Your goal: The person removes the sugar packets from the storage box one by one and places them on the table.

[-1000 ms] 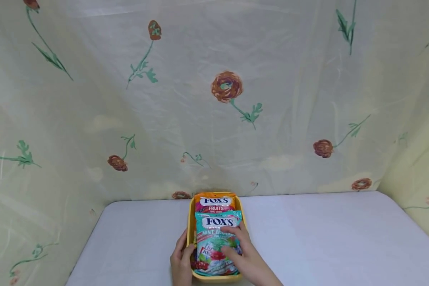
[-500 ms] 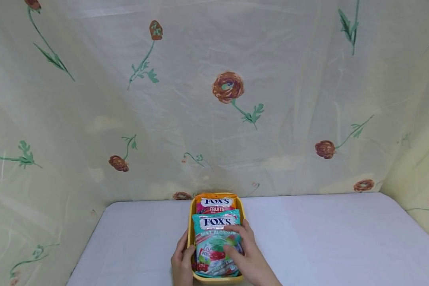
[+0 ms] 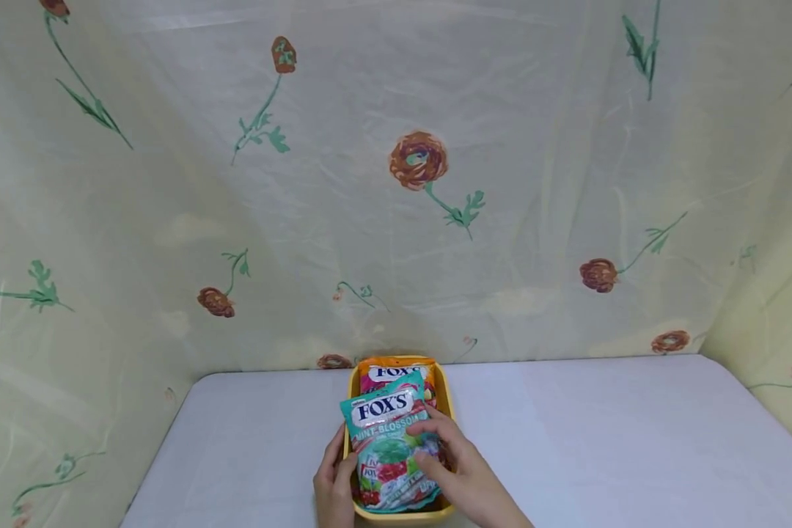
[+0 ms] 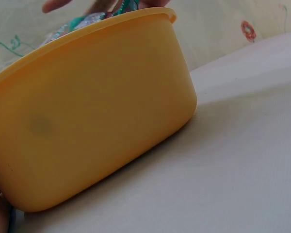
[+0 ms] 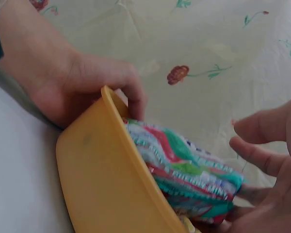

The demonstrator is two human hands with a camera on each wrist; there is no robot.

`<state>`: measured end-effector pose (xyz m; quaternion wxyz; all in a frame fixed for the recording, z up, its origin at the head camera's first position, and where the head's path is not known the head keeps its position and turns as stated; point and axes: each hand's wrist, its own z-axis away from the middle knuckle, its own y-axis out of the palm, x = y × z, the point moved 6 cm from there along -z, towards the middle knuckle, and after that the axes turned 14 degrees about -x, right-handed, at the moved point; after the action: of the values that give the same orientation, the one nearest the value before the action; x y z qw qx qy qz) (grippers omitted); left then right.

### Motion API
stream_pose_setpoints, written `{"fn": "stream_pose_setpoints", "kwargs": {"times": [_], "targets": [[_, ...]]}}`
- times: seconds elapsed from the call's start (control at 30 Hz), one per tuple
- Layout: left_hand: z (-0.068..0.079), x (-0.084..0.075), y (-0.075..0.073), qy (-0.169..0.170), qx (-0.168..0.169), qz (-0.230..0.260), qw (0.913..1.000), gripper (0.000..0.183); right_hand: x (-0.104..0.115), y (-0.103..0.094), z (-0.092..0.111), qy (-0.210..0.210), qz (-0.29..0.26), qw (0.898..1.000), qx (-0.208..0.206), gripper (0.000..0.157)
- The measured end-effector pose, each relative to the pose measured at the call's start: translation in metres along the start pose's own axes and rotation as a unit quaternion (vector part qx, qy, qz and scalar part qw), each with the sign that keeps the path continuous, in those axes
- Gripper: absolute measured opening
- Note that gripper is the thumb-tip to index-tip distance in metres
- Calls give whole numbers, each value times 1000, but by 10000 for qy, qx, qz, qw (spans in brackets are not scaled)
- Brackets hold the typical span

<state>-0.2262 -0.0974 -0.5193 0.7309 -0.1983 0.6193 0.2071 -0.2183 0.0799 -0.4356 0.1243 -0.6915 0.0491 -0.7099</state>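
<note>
A teal FOX'S Mint Blossom candy bag (image 3: 388,449) lies tilted on top inside a yellow plastic tub (image 4: 97,102), its top end leaning left. Behind and partly under it is an orange and pink FOX'S candy bag (image 3: 389,363). My left hand (image 3: 334,484) grips the tub's left wall, thumb over the rim, as the right wrist view also shows. At the teal bag's right side is my right hand (image 3: 460,469). In the right wrist view, its thumb and forefinger stand apart from the bag, while lower fingers (image 5: 250,193) touch its edge. The fingertips there are partly hidden.
The tub stands on a white-covered table (image 3: 587,433), near its back edge. A pale curtain (image 3: 501,293) printed with flowers hangs behind and along both sides.
The teal candy bag has turned counterclockwise, its top end swinging left over the orange bag. My right hand has shifted slightly with it; the left hand and the tub stay put.
</note>
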Motion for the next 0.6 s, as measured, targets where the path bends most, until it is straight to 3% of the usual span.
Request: {"fn": "stream_pose_setpoints", "kwargs": {"times": [0.3,0.43,0.6], "targets": [[1,-2,0,35,-82,115,9999,53,-8,-1,-6,-9,-468,9976,519,39],[1,-1,0,27,-52,105,9999,54,-11,-1,-8,-177,102,9976,664,43],[1,0,0,-46,-20,152,9999,54,-10,-1,-11,-868,929,9901,594,42]]}}
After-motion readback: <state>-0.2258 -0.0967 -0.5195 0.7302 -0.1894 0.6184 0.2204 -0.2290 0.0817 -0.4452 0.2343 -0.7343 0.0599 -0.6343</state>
